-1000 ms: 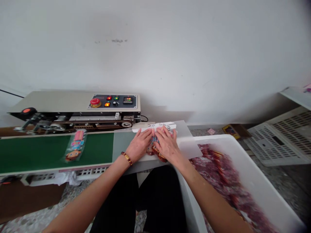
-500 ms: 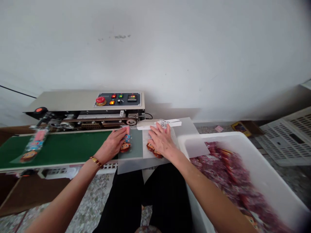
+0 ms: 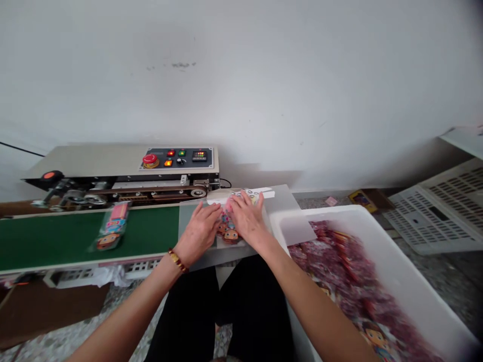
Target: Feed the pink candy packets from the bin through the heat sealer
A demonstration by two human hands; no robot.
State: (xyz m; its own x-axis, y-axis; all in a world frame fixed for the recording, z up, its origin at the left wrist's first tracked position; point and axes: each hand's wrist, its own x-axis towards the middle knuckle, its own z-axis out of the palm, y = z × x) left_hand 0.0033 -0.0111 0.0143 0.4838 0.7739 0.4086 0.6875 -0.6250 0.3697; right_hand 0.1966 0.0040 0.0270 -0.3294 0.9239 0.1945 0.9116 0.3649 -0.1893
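Here: my left hand [image 3: 199, 229] and right hand [image 3: 246, 217] lie palm down, fingers loose, gripping nothing. Both press a small stack of cartoon-printed packets [image 3: 229, 234] on the translucent feed sheet [image 3: 287, 201]. To the left, a lone packet [image 3: 111, 231] lies on the green conveyor belt [image 3: 45, 241]. The band sealer [image 3: 113, 161] stands behind it. A white bin [image 3: 415, 296] of packets sits to the right.

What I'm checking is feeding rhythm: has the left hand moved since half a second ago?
Yes. The left hand moved right, off the end of the green belt, to the packets beside the right hand.
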